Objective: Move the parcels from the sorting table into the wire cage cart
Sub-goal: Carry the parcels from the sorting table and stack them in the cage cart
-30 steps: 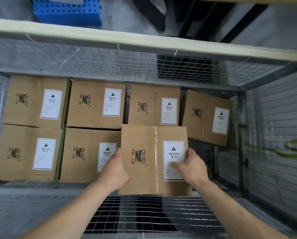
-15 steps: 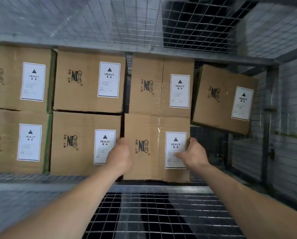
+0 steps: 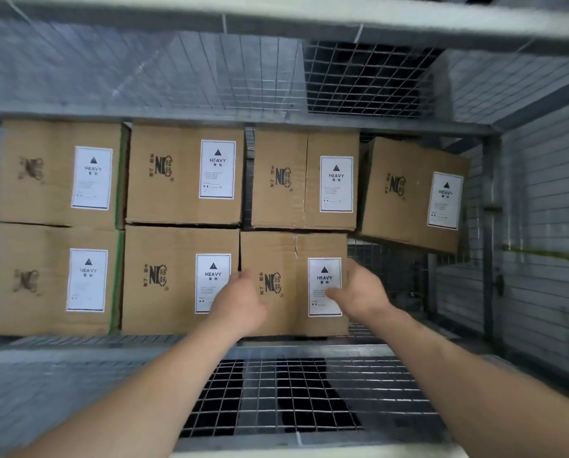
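Several brown cardboard parcels with white HEAVY labels lie in two rows on the floor of the wire cage cart (image 3: 276, 391). I hold the third parcel of the near row (image 3: 293, 256), which sits level with its neighbours and tight against the parcel on its left (image 3: 177, 246). My left hand (image 3: 240, 302) grips its left edge, with the fingertips hidden. On the right edge is my right hand (image 3: 359, 292), its thumb across the label. A fourth parcel in the far row (image 3: 405, 193) lies tilted at the right.
Mesh walls enclose the cart: the far wall (image 3: 359, 77), the right wall (image 3: 540, 226) and the near wall under my arms. Bare mesh floor (image 3: 392, 279) shows to the right of the held parcel, under the tilted one.
The parcel in my hands has gone down and forward into the near row, ending level with and against its neighbours. Both hands stayed on its edges.
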Tool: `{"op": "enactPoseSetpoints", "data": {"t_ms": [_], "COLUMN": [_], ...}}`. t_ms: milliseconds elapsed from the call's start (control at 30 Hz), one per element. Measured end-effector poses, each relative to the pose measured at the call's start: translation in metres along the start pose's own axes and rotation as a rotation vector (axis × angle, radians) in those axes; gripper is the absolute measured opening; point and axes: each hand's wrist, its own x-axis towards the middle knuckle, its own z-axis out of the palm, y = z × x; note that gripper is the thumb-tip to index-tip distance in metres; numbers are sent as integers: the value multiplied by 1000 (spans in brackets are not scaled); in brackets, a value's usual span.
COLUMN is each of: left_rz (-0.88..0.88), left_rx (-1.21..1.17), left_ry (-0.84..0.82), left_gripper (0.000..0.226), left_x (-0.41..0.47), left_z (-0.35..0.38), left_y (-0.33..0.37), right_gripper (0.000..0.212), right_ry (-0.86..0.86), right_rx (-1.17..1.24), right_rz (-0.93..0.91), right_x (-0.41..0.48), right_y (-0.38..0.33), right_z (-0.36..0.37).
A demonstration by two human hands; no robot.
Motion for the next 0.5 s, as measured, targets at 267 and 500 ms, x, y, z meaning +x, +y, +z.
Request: {"op": "enactPoseSetpoints", "data": {"t_ms": [267, 500], "left_rz": [253, 519], "left_rx": [237, 471], "left_ry": [130, 272], "left_gripper": [66, 75], "left_x": [-105, -211], "left_z": [-83, -162], "left_y": [45, 90], "right_gripper": [64, 66], "right_ry": [146, 368], "right_rx": [-194, -241], "right_rz": [-108, -112], "right_x": [-109, -227], "right_y": [-58, -96], "right_z": [-73, -133]}}
